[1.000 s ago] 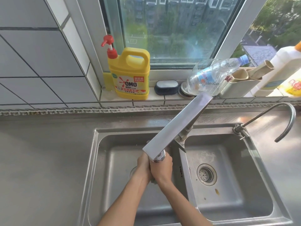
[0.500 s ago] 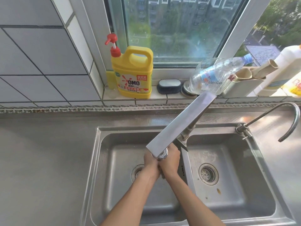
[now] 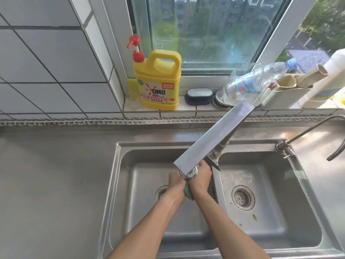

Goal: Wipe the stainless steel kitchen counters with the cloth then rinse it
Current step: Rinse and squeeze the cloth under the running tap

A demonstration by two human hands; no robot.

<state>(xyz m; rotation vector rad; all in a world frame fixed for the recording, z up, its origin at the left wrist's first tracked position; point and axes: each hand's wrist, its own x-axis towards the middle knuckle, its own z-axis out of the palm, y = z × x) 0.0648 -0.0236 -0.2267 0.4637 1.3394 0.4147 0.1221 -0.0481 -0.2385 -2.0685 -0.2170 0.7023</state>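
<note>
Obs.: both hands meet over the left basin of the double sink [image 3: 119, 165], directly under the outlet of the flat steel faucet spout [image 3: 212, 139]. The cloth [image 3: 188, 192], green, is bunched between the palms; only a small wedge shows below the wrists. Left hand [image 3: 175, 179] and right hand [image 3: 200, 179] press toward each other around it; the fingers themselves are hidden behind the spout head, so I cannot tell whether they are curled or spread. No water stream can be made out. Judgement: the task is at the rinse step, with the counter [image 3: 56, 174] apparently wiped. Handling: the cloth looks soft and limp and, if wet, is probably heavier than dry and a little slick, so it should wad and wring easily and cannot break. Best held as a compact bundle in the full palm, both hands opposed, rather than by a corner, which would let it unfurl and drip. Risk: knuckles sit very close to the spout head. On the sill's left end stands a yellow OMO detergent jug [image 3: 158, 85]; a clear plastic bottle [image 3: 250, 85] lies tilted farther right.
</note>
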